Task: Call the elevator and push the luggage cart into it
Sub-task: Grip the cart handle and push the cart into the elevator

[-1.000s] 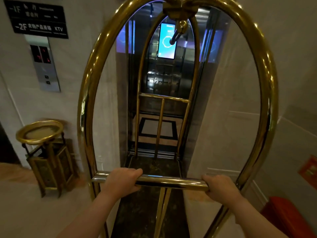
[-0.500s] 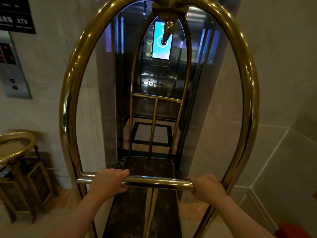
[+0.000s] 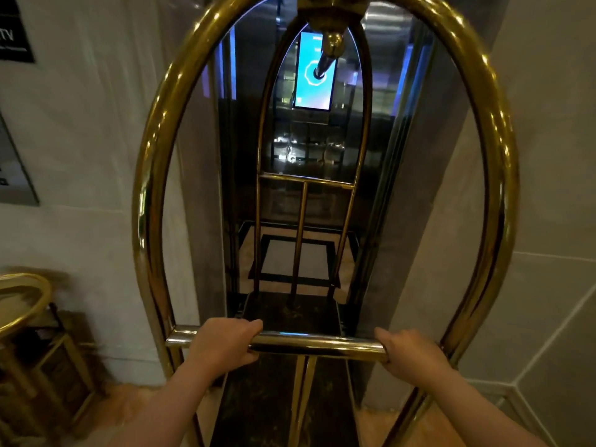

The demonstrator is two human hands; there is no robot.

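A brass luggage cart (image 3: 151, 175) with two tall arched hoops fills the view, and its dark platform (image 3: 290, 314) is bare. My left hand (image 3: 222, 346) and my right hand (image 3: 409, 350) both grip its horizontal push bar (image 3: 319, 343). The elevator (image 3: 309, 253) stands open straight ahead, showing a patterned floor and a lit blue screen (image 3: 314, 72) on its back wall. The cart's far hoop reaches the doorway threshold. The call panel (image 3: 13, 169) is on the wall at the far left, partly cut off.
A brass ashtray stand (image 3: 22, 317) stands by the wall at the lower left. The marble door jambs (image 3: 193, 188) flank the narrow opening on both sides. A wall corner with a baseboard (image 3: 522, 391) lies at the lower right.
The cart and I have moved forward toward the open elevator. The call panel and ashtray stand have slid off to the left. Both hands keep their grip on the bar.
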